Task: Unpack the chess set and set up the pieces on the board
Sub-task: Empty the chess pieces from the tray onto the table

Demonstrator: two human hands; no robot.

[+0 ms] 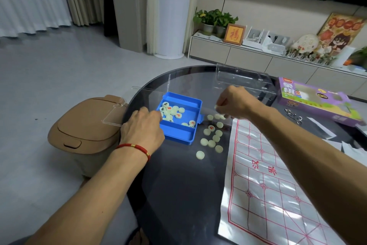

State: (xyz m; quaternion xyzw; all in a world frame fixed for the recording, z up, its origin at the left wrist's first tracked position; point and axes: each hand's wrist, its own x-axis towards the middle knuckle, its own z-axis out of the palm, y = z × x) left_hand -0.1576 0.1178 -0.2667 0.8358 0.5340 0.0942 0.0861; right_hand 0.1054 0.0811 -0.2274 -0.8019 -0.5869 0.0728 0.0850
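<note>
gripping the blue tray [195,105], left hand [142,128]; right hand [234,101] pinches a piece [216,106].

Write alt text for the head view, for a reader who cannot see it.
A person's left hand holds the near-left edge of a blue tray of pale round chess pieces on a dark round table, while the right hand pinches one above loose pieces. A red-lined board sheet lies right.
</note>
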